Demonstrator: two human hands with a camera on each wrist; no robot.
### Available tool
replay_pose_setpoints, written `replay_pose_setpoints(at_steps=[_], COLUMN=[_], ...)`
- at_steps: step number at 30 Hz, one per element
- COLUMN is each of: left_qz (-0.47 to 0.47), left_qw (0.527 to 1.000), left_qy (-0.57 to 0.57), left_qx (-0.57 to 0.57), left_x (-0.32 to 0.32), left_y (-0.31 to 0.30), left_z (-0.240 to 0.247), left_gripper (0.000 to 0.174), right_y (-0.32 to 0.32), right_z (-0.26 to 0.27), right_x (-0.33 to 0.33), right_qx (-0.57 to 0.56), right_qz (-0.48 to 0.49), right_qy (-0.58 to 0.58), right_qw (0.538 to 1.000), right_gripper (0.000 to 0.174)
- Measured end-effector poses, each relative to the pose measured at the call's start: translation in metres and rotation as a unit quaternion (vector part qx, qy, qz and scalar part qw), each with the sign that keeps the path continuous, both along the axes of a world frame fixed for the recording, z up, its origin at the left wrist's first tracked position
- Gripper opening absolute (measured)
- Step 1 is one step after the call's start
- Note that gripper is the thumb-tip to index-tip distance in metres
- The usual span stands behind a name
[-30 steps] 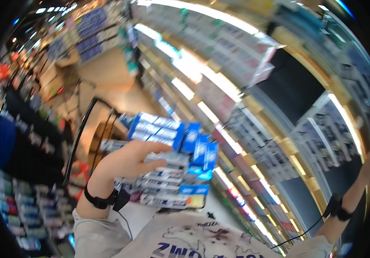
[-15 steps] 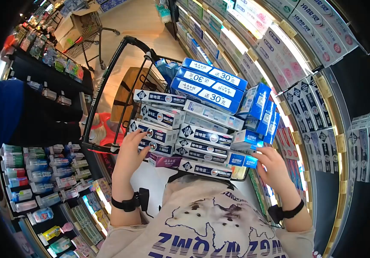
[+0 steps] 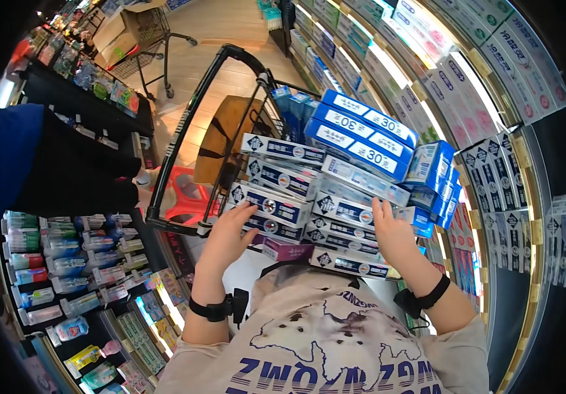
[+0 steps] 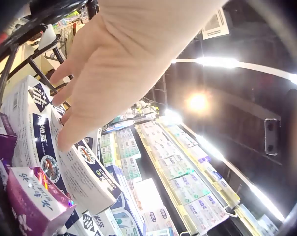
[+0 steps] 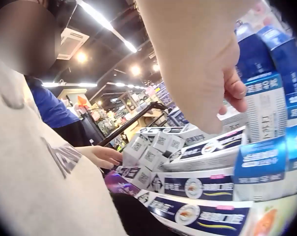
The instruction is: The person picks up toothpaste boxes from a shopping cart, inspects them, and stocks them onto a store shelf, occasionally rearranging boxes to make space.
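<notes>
A pile of toothpaste boxes fills a shopping cart (image 3: 158, 190) in front of me. My left hand (image 3: 226, 240) rests at the left end of the stack, its fingertips on a white-and-navy toothpaste box (image 3: 273, 205). In the left wrist view its fingers lie loosely over the box ends, with a purple box (image 4: 38, 201) below. My right hand (image 3: 398, 240) is over the right side of the pile, fingers extended at another white-and-navy box (image 3: 343, 209). In the right wrist view its fingers bend slightly above the boxes, close to a blue-and-white box (image 5: 261, 157).
Blue boxes (image 3: 362, 134) are stacked at the pile's far side. Shelves of toothpaste (image 3: 453, 98) run along the right. A person in dark trousers (image 3: 79, 171) stands left, near a red stool (image 3: 187, 197). Another cart (image 3: 145, 46) with a cardboard carton stands farther off.
The right hand came from the shelf at far right to the pile, then shifted left onto the white-and-navy boxes. The left hand moved from above the pile to its left end.
</notes>
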State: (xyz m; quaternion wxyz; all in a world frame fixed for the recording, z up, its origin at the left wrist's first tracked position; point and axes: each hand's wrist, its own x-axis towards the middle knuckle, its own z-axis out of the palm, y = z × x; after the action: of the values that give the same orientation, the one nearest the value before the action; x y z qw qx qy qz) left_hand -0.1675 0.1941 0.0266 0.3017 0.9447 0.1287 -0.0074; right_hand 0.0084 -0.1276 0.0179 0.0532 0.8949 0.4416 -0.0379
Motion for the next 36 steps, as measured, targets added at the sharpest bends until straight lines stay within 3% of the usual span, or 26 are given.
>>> replay_pose_setpoints(at_steps=[3, 8, 14, 16, 17, 19, 20, 22, 23, 24, 25, 26, 28, 30, 32, 36], left_qz=[-0.021, -0.041, -0.057, -0.056, -0.093, -0.133, -0.136, -0.108, -0.097, -0.101, -0.135, -0.168, -0.184, -0.222, -0.238, -0.2], left_qw=[0.999, 0.999, 0.998, 0.998, 0.995, 0.991, 0.99, 0.992, 0.987, 0.986, 0.983, 0.978, 0.975, 0.961, 0.956, 0.965], left_qy=[0.011, 0.015, -0.012, -0.018, -0.023, 0.005, 0.002, -0.024, -0.064, -0.062, -0.088, -0.114, -0.121, -0.153, -0.153, -0.169], left_qx=[-0.027, -0.025, -0.001, 0.011, 0.031, 0.025, 0.025, -0.062, -0.114, -0.116, -0.085, -0.054, -0.006, 0.067, 0.075, -0.021], left_x=[0.002, 0.005, 0.023, 0.032, 0.037, 0.049, 0.053, 0.061, 0.065, 0.07, 0.076, 0.08, 0.084, 0.086, 0.086, 0.082], left_y=[0.006, 0.017, 0.016, 0.014, 0.016, 0.022, 0.023, 0.019, 0.016, 0.011, 0.004, -0.004, -0.022, -0.035, -0.036, -0.018], left_z=[0.002, -0.004, 0.005, 0.001, -0.008, -0.014, -0.014, 0.005, 0.012, 0.023, 0.037, 0.048, 0.059, 0.067, 0.074, 0.099], left_gripper=[0.047, 0.046, 0.058, 0.063, 0.065, 0.063, 0.063, 0.061, 0.06, 0.06, 0.061, 0.063, 0.066, 0.07, 0.076, 0.095], right_y=[0.015, 0.026, 0.019, 0.022, 0.022, 0.022, 0.02, 0.015, 0.016, 0.026, 0.034, 0.037, 0.042, 0.046, 0.04, 0.019], right_z=[-0.012, -0.017, -0.032, -0.017, -0.011, 0.0, 0.002, 0.01, 0.022, 0.046, 0.064, 0.072, 0.084, 0.095, 0.089, 0.099], right_x=[0.006, 0.01, 0.009, 0.003, 0.001, -0.004, -0.003, -0.004, -0.005, -0.007, -0.01, -0.013, -0.019, -0.02, -0.018, -0.018], right_qx=[-0.067, -0.084, -0.045, -0.037, -0.037, 0.071, 0.072, 0.19, 0.189, 0.236, 0.276, 0.277, 0.44, 0.43, 0.452, 0.493], right_qz=[-0.039, -0.038, -0.027, -0.052, -0.053, -0.028, -0.031, -0.029, -0.033, -0.121, -0.203, -0.206, -0.186, -0.194, -0.23, -0.243], right_qy=[-0.063, -0.093, -0.045, 0.071, 0.07, 0.084, 0.081, 0.151, 0.151, 0.303, 0.444, 0.444, 0.612, 0.6, 0.604, 0.625], right_qw=[0.995, 0.991, 0.998, 0.995, 0.995, 0.994, 0.994, 0.97, 0.97, 0.915, 0.828, 0.827, 0.631, 0.646, 0.615, 0.554], right_gripper=[0.053, 0.043, 0.042, 0.047, 0.047, 0.042, 0.042, 0.051, 0.051, 0.056, 0.06, 0.06, 0.068, 0.066, 0.063, 0.055])
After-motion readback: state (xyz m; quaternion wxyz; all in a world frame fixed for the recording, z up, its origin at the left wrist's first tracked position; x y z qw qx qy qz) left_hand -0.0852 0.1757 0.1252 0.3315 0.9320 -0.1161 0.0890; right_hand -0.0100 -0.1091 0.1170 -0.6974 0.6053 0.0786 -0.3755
